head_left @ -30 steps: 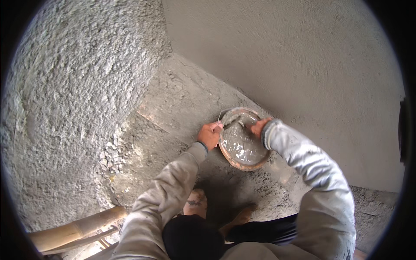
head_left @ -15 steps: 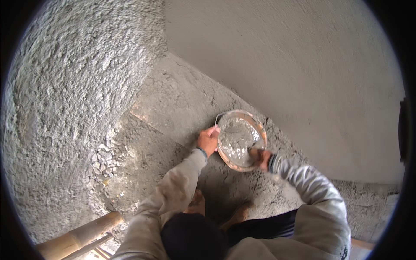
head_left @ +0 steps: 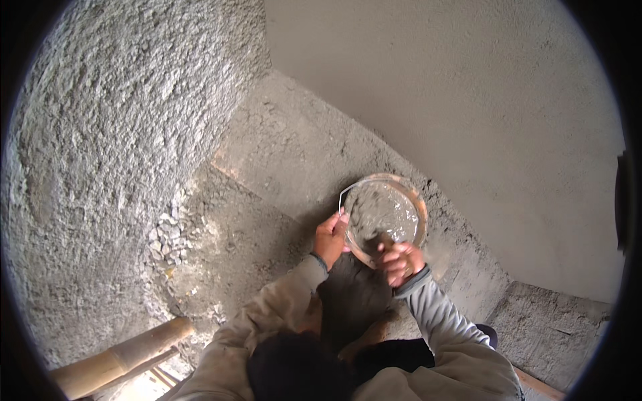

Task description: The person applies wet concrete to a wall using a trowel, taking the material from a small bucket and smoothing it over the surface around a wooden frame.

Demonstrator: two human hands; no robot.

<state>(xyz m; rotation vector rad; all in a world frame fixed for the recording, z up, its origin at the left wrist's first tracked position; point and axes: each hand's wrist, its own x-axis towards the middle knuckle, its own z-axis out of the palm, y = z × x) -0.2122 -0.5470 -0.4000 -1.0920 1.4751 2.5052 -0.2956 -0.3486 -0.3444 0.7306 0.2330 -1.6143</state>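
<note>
1 rd. pan (head_left: 423, 224), orange-brown rim, on flr. approx. ctr. of view, betw. both hands, near base of smooth wall. Contents: wet grey mortar (head_left: 373, 206), lumpy on L side, shiny/watery on R. 1 thin wire handle (head_left: 340, 200), at pan's upper-L edge. 1 L hand (head_left: 330, 239): gripping pan's L rim, thumb uppermost; can't tell if wire is also held. 1 R hand (head_left: 403, 262): over pan's lower-R rim, fingers curled round short brownish tool (head_left: 385, 239); tool's far end hidden, type unclear. 2 sleeves (head_left: 277, 297), lt. grey-beige, dk. cuffs. Surrounds: smooth wall (head_left: 468, 107), grey, upper R; rough wall (head_left: 120, 140), grey, coarse finish, L; flr. (head_left: 287, 150), grey, dusty w/ crumbs; broken stones (head_left: 168, 240), sm. heap near rough wall; bamboo pole (head_left: 127, 353), lower L.
</note>
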